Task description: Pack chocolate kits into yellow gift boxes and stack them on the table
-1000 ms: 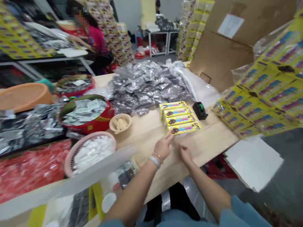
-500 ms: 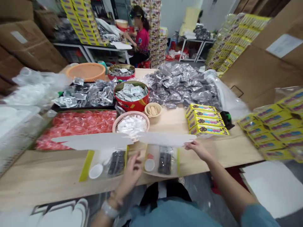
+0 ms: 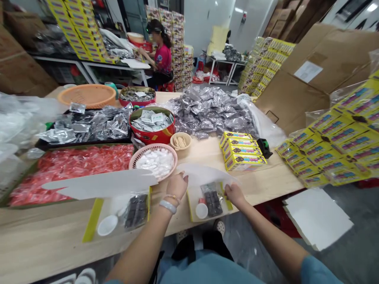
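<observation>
On the table in front of me lies an open carton with yellow edges and a raised white flap. It holds a clear pack of dark blocks and a white cup. My left hand has its fingers closed at the flap's left end. At the carton's right side, my right hand has its fingers curled in on the edge. Left of them lies a second open carton with its flap up, a similar pack and a white cup.
Behind the cartons stand a pink basket of white packets, a tray of red packets, a red tin of sachets and a bowl of sticks. Yellow boxes stand right. A person sits at a far table.
My left hand has moved up and right to the flap of the right carton. My right hand has come down to that carton's right side. The view has shifted right.
</observation>
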Demonstrator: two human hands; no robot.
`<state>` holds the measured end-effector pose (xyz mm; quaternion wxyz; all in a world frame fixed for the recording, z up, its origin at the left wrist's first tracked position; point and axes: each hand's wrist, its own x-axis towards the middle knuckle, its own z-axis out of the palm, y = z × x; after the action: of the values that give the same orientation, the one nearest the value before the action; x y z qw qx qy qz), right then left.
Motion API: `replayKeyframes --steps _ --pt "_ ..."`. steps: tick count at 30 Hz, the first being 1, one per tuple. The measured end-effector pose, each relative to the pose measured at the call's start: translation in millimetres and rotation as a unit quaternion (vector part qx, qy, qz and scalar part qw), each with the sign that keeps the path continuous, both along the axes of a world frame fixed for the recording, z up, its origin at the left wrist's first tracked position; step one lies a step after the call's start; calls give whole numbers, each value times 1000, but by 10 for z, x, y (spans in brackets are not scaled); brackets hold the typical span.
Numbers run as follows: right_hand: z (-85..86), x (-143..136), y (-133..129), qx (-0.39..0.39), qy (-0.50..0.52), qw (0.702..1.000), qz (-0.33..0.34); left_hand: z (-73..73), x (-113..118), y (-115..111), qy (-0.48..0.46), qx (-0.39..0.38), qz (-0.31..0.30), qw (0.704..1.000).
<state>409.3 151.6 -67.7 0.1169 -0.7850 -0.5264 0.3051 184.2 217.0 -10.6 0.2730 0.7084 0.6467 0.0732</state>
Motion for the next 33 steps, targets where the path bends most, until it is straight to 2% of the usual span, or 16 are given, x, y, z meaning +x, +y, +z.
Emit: replayKeyframes --steps 4,6,8,10,12,15,18,21,22,24,26,28,30,31,33 --pt "32 37 -7 -27 12 1000 -8 148 35 -13 -13 -48 -30 998" --pt "9 74 -70 -23 24 999 13 98 29 -68 -49 -78 -39 995" --pt "-46 149 -185 -13 36 996 85 -87 -3 -224 -118 -75 -70 988" --pt "-102 261 -312 -29 14 980 194 -387 -60 -471 -158 -18 -137 978" --pt "-118 386 -402 -63 -71 953 289 -724 -128 -742 -105 54 -203 972" --pt "-36 545 -444 -71 -221 895 381 -1123 -198 -1026 13 108 -235 966" --pt "95 669 -467 -72 -284 849 440 -1325 -205 -1093 44 145 -248 957" --pt "142 764 -502 -113 -285 834 458 -1452 -194 -1055 16 187 -267 945" --pt "123 777 -500 -117 -269 841 455 -1501 -193 -1044 -6 198 -274 941" --pt "32 740 -461 -94 -219 884 402 -1612 -194 -1035 -65 214 -288 931" --pt "-101 601 -385 -59 -149 948 275 -1699 -205 -1020 -130 218 -296 921" --pt "-209 394 -297 -35 -39 990 128 -1690 -234 -959 -174 200 -299 917" --pt "-206 203 -224 -30 128 991 28 -1517 -287 -833 -192 165 -308 917" --pt "-148 140 -197 -41 217 975 -7 -1365 -318 -754 -196 149 -317 916" --pt "70 95 -161 -107 361 924 -63 -974 -377 -598 -202 132 -338 910"
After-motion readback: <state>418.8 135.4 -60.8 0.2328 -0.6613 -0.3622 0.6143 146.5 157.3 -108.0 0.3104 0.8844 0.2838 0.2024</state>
